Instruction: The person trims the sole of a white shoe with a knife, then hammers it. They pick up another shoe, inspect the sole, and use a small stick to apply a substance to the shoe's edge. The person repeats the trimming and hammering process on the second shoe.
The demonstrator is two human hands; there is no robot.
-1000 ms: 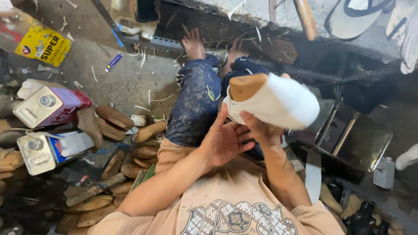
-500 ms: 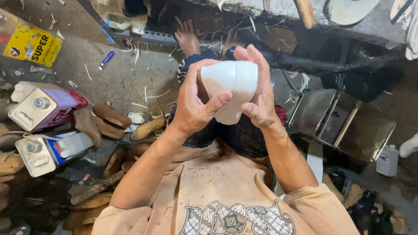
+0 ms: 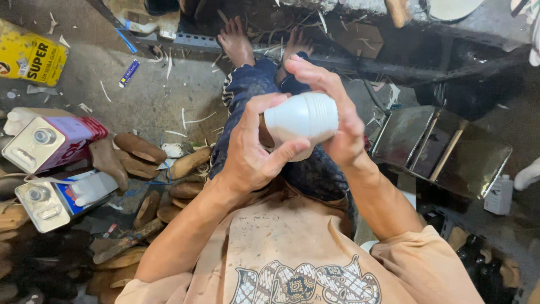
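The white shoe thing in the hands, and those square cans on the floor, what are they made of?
The white shoe form looks like smooth matte plastic or white-covered material, ridged at one end; I can't tell which. Both hands, left hand and right hand, grip it. The square cans look like shiny metal with round caps.

shoe workshop | wooden soles (image 3: 140, 147) | glue tins (image 3: 48, 141) | littered floor (image 3: 152, 95)

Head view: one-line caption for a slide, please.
Seated person's left hand and right hand grip a white shoe form above the lap.
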